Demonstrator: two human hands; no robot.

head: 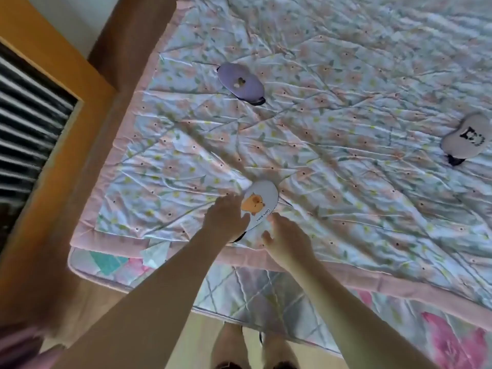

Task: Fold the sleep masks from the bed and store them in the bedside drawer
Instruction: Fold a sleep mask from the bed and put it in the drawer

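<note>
A light blue sleep mask with an orange capybara print (262, 201) lies on the floral quilt (332, 129) near its front edge. My left hand (226, 219) lies over the mask's left side, fingers stretched across it. My right hand (285, 238) pinches the mask's near right edge between thumb and fingers. The mask's near end is hidden under both hands, with a bit of dark strap showing below. A purple sleep mask (241, 82) lies farther back to the left. A grey sleep mask with a black-and-white print (467, 139) lies at the far right.
The quilt's pink border (372, 278) runs along the bed's front over a patterned mattress (239, 288). A wooden frame with dark slats (34, 134) stands at the left. My feet (255, 350) stand on the floor before the bed.
</note>
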